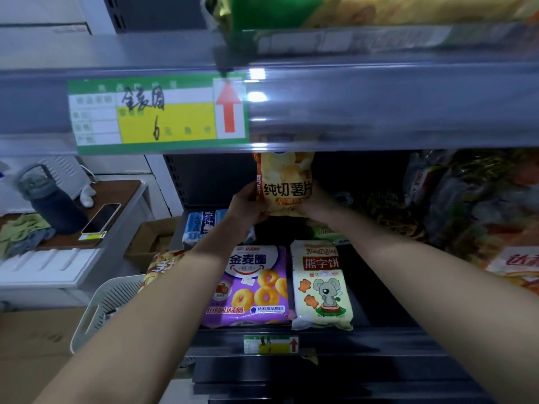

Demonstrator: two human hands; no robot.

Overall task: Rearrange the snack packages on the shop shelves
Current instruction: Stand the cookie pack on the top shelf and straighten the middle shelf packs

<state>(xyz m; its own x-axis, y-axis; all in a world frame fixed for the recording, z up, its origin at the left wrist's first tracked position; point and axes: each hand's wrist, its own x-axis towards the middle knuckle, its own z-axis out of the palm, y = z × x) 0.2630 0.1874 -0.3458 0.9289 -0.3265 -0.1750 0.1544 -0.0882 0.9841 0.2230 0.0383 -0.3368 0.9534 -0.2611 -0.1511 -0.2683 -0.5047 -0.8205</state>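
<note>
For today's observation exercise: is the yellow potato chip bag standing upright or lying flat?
Upright. The yellow chip bag is held vertically between the left hand and right hand, its printed text reading level.

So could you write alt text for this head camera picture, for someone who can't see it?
Two hands, left hand and right hand, hold a yellow chip bag upright in a dim shop shelf. Below lie a purple ring-snack pack and a cream koala biscuit pack, side by side.

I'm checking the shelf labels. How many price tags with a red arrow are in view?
3. A large tag on the upper shelf edge, a small tag on the lower shelf edge, and a loose tag under the phone's end on the side table. Others may be hidden.
</note>
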